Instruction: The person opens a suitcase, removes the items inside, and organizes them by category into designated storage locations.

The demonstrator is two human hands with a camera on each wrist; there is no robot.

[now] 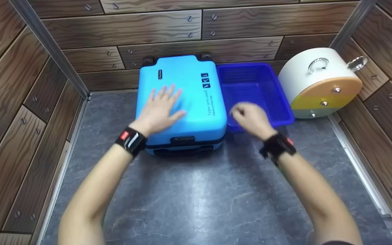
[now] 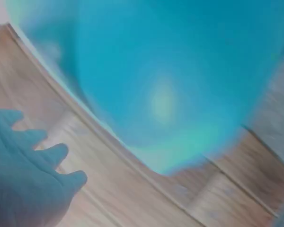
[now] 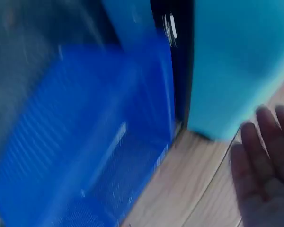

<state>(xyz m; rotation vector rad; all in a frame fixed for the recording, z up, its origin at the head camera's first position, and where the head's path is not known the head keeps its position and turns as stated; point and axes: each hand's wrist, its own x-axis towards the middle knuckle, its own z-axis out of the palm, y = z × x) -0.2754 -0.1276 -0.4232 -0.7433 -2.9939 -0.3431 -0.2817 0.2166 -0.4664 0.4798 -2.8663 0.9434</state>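
Suitcase (image 1: 196, 105), bright blue, lies flat on the grey marbled surface (image 1: 196, 183), left of the tray and toward the back wall. Black wheels (image 1: 205, 56) on its far end, dark trim and a small latch plate (image 1: 182, 139) on its near side. Dark lettering (image 1: 209, 106) and square icons (image 1: 205, 80) run along the right of its top, small dark label (image 1: 160, 74) at the upper left.

Left hand (image 1: 160, 110) over the suitcase's top, left of middle, palm down, fingers straight and spread wide, grips nothing. Contact with the top: can't tell from the head view; the left wrist view shows the fingers apart from a blurred blue side.

Right hand (image 1: 252, 119) above the near left corner of the tray, just right of the suitcase. Blurred in the head view, fingers bent out of sight; right wrist view has them extended side by side, nothing held.

Tray (image 1: 250, 88), dark blue plastic, just beside the suitcase's right side; ribbed walls. Can't tell if the two touch.

Round white box (image 1: 294, 68) right of the tray, front panel (image 1: 328, 98) striped orange, yellow and pale green, three shiny knobs, ring handles on the white shell. Gap to the tray unclear.

Black wristbands (image 1: 130, 140) on both wrists, red marks on them. Plank-patterned walls (image 1: 158, 29) at back and sides, metal posts (image 1: 51, 41) in the corners.
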